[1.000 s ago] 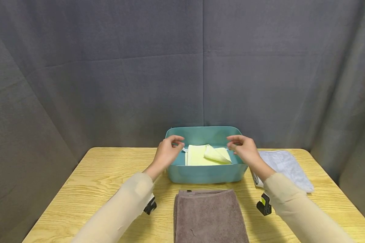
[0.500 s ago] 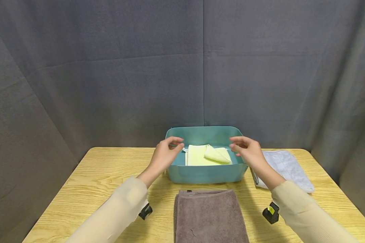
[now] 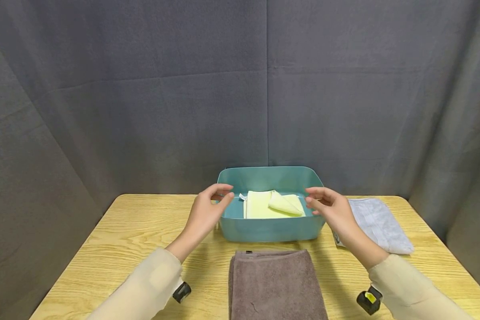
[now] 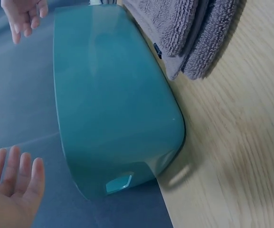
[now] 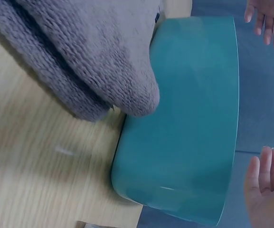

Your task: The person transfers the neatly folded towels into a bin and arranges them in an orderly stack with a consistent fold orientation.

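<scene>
Hovering at either end of a teal bin (image 3: 270, 222), both hands released and holding nothing: left hand (image 3: 206, 214) just beside the bin's left end wall, fingers loosely curved toward the rim, thumb and forefinger near the upper edge; right hand (image 3: 334, 211) just beside the right end wall, fingers likewise relaxed and slightly spread. Whether any fingertip grazes the rim: cannot tell from the head view. From the left wrist view, straight fingers of the left hand (image 4: 11, 187) apart from the bin's wall (image 4: 108, 104), with the other hand (image 4: 25, 16) visible past the far end; from the right wrist view, the right hand (image 5: 269, 187) open with fingers extended beside the bin (image 5: 193, 118), the left hand (image 5: 267, 16) at the opposite end. Sitting toward the back middle of a light wooden bench (image 3: 116, 240), against a grey curtain backdrop (image 3: 164, 89). Lying inside the bin, a folded pale yellow cloth (image 3: 264, 206), flat on the floor of the bin, one corner flap turned over on top toward the right. Resting on the bench just in front of the bin, a folded brown-grey towel (image 3: 276, 284), its far edge close to the bin's near wall, seen thick and looped in both wrist views (image 4: 189, 33) (image 5: 80, 57). Spread to the right of the bin, a light grey cloth (image 3: 378, 224), partly behind the right hand. Covering both forearms, cream sleeves (image 3: 144, 289), with a small black device strapped under each wrist (image 3: 368, 301).
</scene>
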Demonstrator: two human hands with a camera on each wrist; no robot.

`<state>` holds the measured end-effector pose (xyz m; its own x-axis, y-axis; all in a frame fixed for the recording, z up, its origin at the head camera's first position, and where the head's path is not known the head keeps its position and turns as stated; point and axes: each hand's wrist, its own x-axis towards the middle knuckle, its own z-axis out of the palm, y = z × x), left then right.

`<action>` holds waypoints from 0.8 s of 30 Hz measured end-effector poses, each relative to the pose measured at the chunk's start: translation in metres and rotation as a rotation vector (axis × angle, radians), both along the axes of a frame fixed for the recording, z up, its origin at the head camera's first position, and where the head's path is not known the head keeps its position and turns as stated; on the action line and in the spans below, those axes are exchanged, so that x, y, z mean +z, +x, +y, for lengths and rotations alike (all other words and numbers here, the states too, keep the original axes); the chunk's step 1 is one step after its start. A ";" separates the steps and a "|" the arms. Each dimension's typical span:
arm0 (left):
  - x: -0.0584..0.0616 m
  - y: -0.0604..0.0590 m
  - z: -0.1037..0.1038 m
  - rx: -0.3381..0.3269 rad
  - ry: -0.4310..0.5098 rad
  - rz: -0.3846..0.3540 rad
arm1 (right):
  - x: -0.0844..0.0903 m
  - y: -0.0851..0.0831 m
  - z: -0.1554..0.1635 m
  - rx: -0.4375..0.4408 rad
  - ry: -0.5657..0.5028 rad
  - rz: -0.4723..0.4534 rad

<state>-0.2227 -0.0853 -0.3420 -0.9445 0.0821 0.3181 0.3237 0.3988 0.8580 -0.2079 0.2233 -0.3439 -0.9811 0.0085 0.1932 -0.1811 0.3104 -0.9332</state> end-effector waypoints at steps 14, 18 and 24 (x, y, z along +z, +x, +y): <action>-0.005 0.023 -0.009 0.043 0.069 0.019 | -0.006 0.024 0.004 -0.033 -0.066 0.047; -0.005 0.030 -0.011 0.056 0.080 0.008 | -0.009 0.027 0.005 -0.040 -0.089 0.050; -0.014 0.036 -0.015 0.079 0.108 0.009 | -0.017 0.035 0.006 -0.052 -0.104 0.074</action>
